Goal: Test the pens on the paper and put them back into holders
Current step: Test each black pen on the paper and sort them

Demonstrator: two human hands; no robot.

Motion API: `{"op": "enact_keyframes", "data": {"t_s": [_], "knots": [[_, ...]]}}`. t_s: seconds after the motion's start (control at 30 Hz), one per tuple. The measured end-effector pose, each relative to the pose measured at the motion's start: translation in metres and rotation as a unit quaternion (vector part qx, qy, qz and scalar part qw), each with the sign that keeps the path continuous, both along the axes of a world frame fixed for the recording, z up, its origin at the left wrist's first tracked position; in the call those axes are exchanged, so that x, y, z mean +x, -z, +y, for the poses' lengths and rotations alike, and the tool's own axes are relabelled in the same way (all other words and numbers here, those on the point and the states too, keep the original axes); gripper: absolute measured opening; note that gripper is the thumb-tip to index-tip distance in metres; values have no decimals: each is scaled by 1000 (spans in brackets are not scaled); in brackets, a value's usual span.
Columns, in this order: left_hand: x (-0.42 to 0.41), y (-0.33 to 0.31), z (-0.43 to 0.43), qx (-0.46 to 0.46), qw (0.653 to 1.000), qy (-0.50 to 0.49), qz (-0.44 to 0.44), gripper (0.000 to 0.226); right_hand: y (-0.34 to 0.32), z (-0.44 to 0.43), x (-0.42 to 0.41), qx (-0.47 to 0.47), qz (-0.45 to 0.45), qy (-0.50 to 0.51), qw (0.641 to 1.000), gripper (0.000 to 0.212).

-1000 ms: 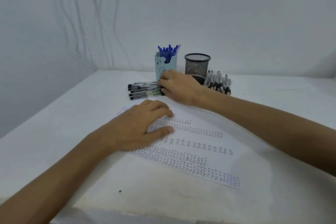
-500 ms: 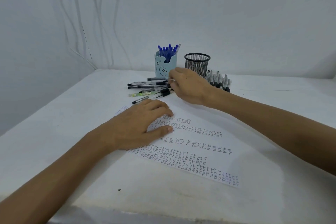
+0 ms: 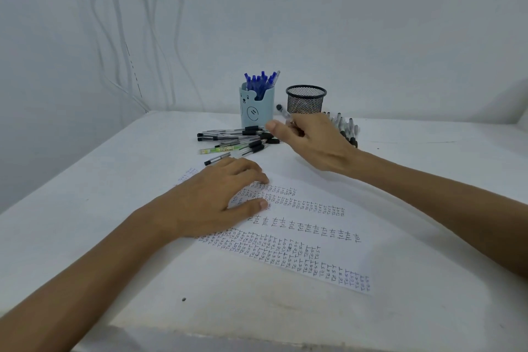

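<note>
My left hand (image 3: 220, 197) lies flat on the white paper (image 3: 308, 226), which is covered in rows of handwritten "TEST". My right hand (image 3: 311, 143) hovers above the table behind the paper and grips a black-capped pen (image 3: 283, 112) whose end sticks up between the two holders. A loose pile of black pens (image 3: 237, 138) with one green pen (image 3: 220, 149) lies left of that hand. The light blue bear holder (image 3: 255, 108) carries several blue pens (image 3: 261, 81). The black mesh holder (image 3: 306, 100) stands to its right.
A second group of black pens (image 3: 347, 128) lies behind my right wrist, right of the mesh holder. White cables (image 3: 120, 37) hang down the wall at the back left. The white table's front edge (image 3: 228, 334) runs close below the paper.
My right hand has lifted off the pile of black pens with one pen in its fingers and moved right and up. The pile is more scattered. My left hand has stayed on the paper.
</note>
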State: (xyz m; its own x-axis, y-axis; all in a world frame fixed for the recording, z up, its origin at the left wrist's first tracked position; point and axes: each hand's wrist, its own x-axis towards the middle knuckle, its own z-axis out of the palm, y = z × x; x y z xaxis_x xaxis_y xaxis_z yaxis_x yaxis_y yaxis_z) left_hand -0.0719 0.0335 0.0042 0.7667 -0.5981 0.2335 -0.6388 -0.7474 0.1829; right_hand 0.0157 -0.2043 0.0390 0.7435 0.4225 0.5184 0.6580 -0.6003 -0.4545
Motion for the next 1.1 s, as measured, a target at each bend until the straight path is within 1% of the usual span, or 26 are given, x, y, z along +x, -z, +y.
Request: {"op": "enact_keyframes", "data": {"t_s": [0.07,0.1,0.2,0.27,0.33,0.37,0.43,0.6,0.67,0.73,1.1], "knots": [[-1,0,-1,-3,1000,5,-5,57,6,-5,-2,37,19,-3,999,58],[-1,0,-1,-5,1000,10,-7,57,9,-7,-3,76,43,-10,996,55],[-5,-2,-5,-12,999,35,10,57,13,-11,-6,187,109,2,976,57],[-7,-3,-8,-7,998,53,20,55,12,-14,-9,247,181,-3,952,61],[-8,-2,-9,-2,998,61,16,56,12,-19,-13,275,260,-25,925,55],[-7,-2,-9,-2,998,60,15,56,14,-22,-15,268,282,-33,921,47],[-7,-1,-8,-3,998,59,17,57,20,-28,-19,233,297,-38,925,29],[-7,-2,-8,-2,998,58,20,56,20,-37,-35,200,324,-60,923,11],[-7,-3,-9,-1,998,60,21,55,18,-36,-39,177,313,-69,931,10],[-7,-3,-9,1,998,60,23,54,19,-33,-40,162,297,-67,939,14],[-8,-4,-10,-2,998,58,31,54,24,-30,-40,149,262,-83,950,15]]}}
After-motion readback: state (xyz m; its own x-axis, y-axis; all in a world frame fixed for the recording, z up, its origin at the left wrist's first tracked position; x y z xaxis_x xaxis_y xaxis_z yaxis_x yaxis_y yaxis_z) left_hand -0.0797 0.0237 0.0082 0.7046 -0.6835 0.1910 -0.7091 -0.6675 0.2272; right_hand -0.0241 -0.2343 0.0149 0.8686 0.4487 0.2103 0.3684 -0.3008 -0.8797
